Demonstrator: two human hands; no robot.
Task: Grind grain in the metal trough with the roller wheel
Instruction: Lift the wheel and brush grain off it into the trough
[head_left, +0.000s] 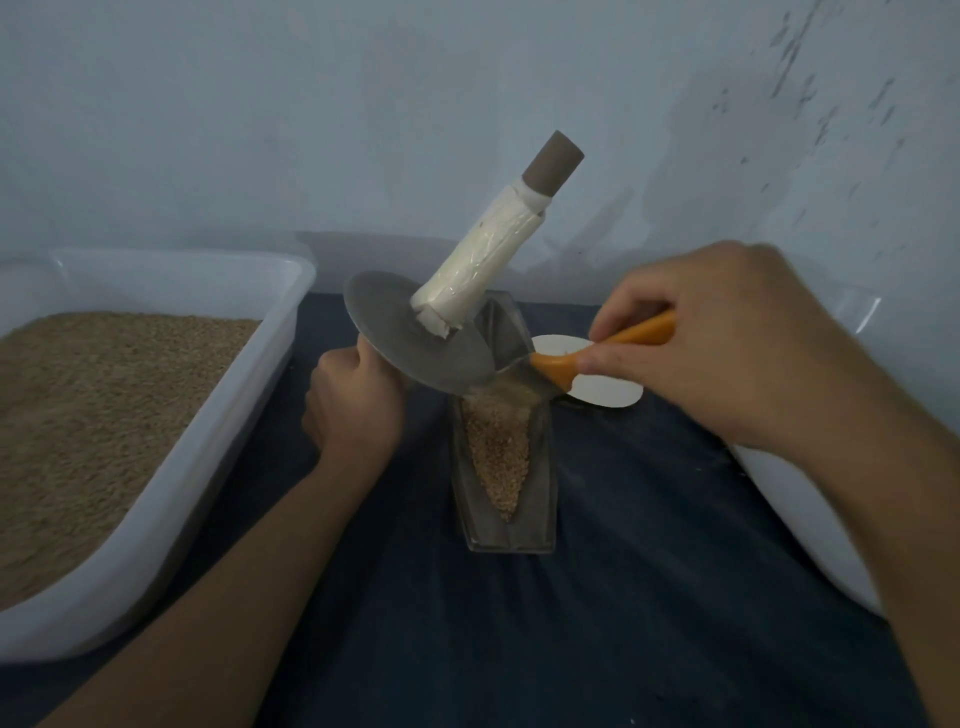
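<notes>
- The metal trough (506, 467) lies between the two forearms on the dark desk (649, 597), its long axis running straight away from the person; its near end sits closer than either hand. Grain (497, 452) fills its channel, tapering to a point at the near end.
- The left hand (356, 410), just left of the trough, is clenched round the lower, hidden handle of the roller wheel (415, 338). The disc is tilted, its lower edge at the trough's far half, and the taped upper handle (483, 265) points up and away to the right.
- The right hand (717, 343), just right of the far end, pinches an orange spoon (597, 351) whose bowl touches the trough's rim beside the disc.
- Judgement: rolling needs the disc stood upright along the channel, so the spoon must leave first; the left hand is nearer.
- Room is narrow sideways: a grain-filled tub (171, 441) left, a white basin (810, 519) right, a white lid (597, 384) behind the spoon, and the wall (311, 130) beyond.
</notes>
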